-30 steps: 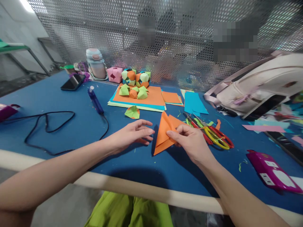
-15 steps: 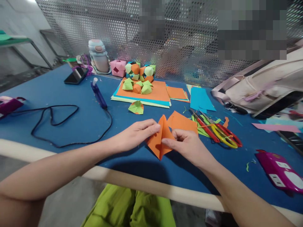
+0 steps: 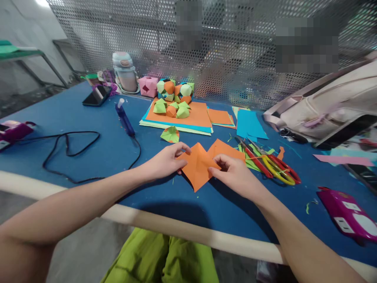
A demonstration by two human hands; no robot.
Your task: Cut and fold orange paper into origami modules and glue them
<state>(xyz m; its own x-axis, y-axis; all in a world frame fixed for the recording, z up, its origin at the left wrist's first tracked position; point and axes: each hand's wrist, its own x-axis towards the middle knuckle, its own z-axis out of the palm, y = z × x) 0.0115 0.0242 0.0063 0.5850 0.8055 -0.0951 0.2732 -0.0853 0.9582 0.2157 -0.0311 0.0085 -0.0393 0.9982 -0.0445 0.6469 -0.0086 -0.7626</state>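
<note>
An orange sheet of paper (image 3: 196,169), creased down its middle, is spread between my two hands just above the blue table. My left hand (image 3: 168,160) pinches its left corner between thumb and fingers. At the right corner, my right hand (image 3: 231,171) has thumb and fingertips closed on the paper. Another orange piece of paper (image 3: 225,148) lies behind, partly covered by the right hand. Just beyond the held sheet sits a folded green paper piece (image 3: 171,134). Red- and yellow-handled scissors (image 3: 275,165) rest on green scraps to the right.
Folded paper units (image 3: 171,110) sit on stacked coloured sheets (image 3: 197,114). Behind them stand paper balls (image 3: 166,88), a pink paper cube (image 3: 148,86) and a bottle (image 3: 126,74). A blue glue gun (image 3: 125,122) trails its cord leftward. A power strip (image 3: 349,214) and bag (image 3: 326,104) are at right.
The orange sheet has been opened out from a sharply raised fold to a flatter diamond. My left hand has shifted slightly left, and my right thumb has moved toward the right corner.
</note>
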